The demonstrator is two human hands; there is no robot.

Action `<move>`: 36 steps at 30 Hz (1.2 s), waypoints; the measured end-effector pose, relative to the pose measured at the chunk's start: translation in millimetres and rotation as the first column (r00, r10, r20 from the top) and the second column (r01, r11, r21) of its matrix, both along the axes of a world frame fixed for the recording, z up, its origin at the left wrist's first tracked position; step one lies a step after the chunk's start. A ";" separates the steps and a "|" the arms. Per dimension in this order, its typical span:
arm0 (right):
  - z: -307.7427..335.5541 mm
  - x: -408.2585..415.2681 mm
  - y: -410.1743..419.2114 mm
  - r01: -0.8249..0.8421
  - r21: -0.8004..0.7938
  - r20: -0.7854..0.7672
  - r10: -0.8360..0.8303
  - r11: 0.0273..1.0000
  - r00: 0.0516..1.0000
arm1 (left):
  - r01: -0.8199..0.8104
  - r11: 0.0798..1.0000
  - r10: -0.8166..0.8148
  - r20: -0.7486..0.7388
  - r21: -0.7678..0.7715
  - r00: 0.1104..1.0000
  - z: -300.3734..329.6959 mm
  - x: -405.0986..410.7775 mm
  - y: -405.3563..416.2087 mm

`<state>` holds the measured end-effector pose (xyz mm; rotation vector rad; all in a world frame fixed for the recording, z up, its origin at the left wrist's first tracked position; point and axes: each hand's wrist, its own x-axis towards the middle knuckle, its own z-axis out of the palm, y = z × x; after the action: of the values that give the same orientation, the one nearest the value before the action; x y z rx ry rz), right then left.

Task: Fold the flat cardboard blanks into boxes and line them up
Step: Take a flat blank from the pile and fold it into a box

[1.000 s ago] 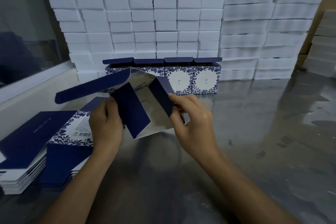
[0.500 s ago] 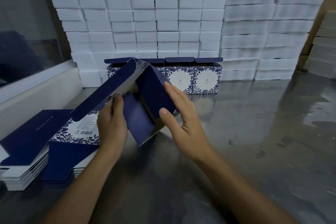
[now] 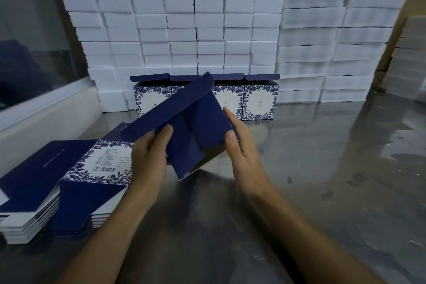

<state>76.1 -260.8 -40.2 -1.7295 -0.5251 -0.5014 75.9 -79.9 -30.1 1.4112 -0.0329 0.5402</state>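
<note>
Blank (image 3: 184, 122), half folded, is hovering over the table (image 3: 322, 168), in front of the box row (image 3: 259, 101). I'm gripping its near flap with my left hand (image 3: 148, 159); my right hand (image 3: 242, 145), fingers straight, is pressing its side. Flat stack (image 3: 69, 180) is lying left of it.

Both forearms are bare from wrist to the lower frame edge, with no sleeve in view. The left hand (image 3: 147, 159) and right hand (image 3: 244, 152) are ungloved, fingernails short and plain, the wrists likewise bare.
</note>
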 end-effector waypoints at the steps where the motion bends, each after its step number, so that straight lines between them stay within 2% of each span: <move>1: -0.8 1.8 0.2 0.018 0.014 -0.001 -0.018 1.000 1.000 | 0.001 0.999 -0.002 0.016 0.038 1.000 0.0 -1.9 -1.6; 7: -4.0 10.5 0.3 0.074 0.031 -0.003 -0.074 0.997 0.997 | -0.149 0.934 0.105 0.150 0.324 0.983 0.8 -4.9 -7.9; 10: -4.4 11.1 1.5 0.094 0.024 0.001 -0.094 0.995 0.996 | -0.185 0.933 0.145 0.148 0.310 0.978 -0.5 -3.6 -8.5; 13: -3.4 10.2 2.7 0.119 0.042 -0.017 -0.118 0.992 0.993 | -0.101 0.962 0.060 0.165 0.252 0.984 0.8 -4.6 -11.5; 18: 0.1 9.0 -0.7 0.139 0.104 -0.065 -0.133 0.985 0.989 | -0.064 0.909 -0.052 0.263 0.412 0.963 0.6 -7.2 -12.5; 26: -2.1 9.4 0.4 0.136 0.094 -0.068 -0.130 0.986 0.989 | -0.238 0.824 0.085 0.303 0.514 0.949 -1.8 -4.9 -9.3; 30: -3.5 11.1 -1.8 0.111 0.129 -0.068 -0.103 0.985 0.992 | -0.179 0.869 0.059 0.262 0.462 0.963 -4.7 -2.4 -6.8; 33: 0.7 8.0 -2.4 0.075 0.179 -0.144 -0.049 0.981 0.988 | -0.082 0.951 0.024 0.192 0.298 0.981 -4.1 -1.7 -6.2; 36: 4.2 7.7 -5.2 0.042 0.225 -0.210 0.007 0.974 0.978 | -0.042 0.985 0.020 0.128 0.170 0.992 -5.2 -0.6 -4.3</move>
<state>83.9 -266.0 -36.0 -1.5450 -0.2894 -0.3707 75.3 -84.2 -35.2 1.5461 -0.1621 0.6647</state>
